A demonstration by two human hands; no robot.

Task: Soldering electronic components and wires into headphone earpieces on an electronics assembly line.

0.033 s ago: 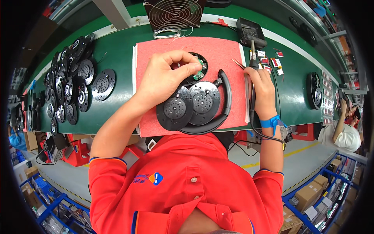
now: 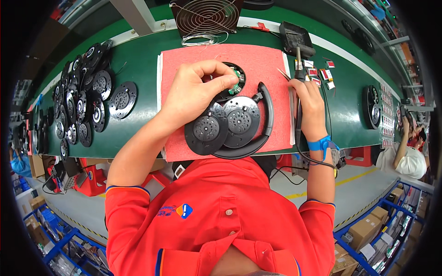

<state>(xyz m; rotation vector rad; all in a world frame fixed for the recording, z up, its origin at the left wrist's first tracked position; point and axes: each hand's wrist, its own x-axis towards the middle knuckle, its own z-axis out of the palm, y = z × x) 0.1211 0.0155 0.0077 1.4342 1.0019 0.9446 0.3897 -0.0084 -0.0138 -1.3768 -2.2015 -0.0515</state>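
Note:
My left hand (image 2: 195,89) is closed in a pinch over the open ear cup (image 2: 241,73) of a black headphone. What lies between the fingertips is hidden. A green circuit board (image 2: 236,85) shows inside that cup, just beside the thumb. Closer to me are the black headband (image 2: 269,115) and two round speaker plates with perforated centres, the left plate (image 2: 206,129) overlapping the right plate (image 2: 241,120). My right hand (image 2: 308,103) is wrapped round a soldering iron (image 2: 299,73), whose metal end meets the black tray. Tweezers (image 2: 284,74) stick out leftward from the same hand.
A pink mat (image 2: 184,145) lies under the headphone. Many black speaker plates (image 2: 73,101) are heaped at left, one plate (image 2: 123,100) apart. Small battery packs (image 2: 326,73) lie right of the black tray (image 2: 294,34). A fan (image 2: 207,16) stands behind. The iron's cable (image 2: 298,138) passes my wrist.
The tweezer tips have shifted very slightly to the right. My left hand and the headphone look the same.

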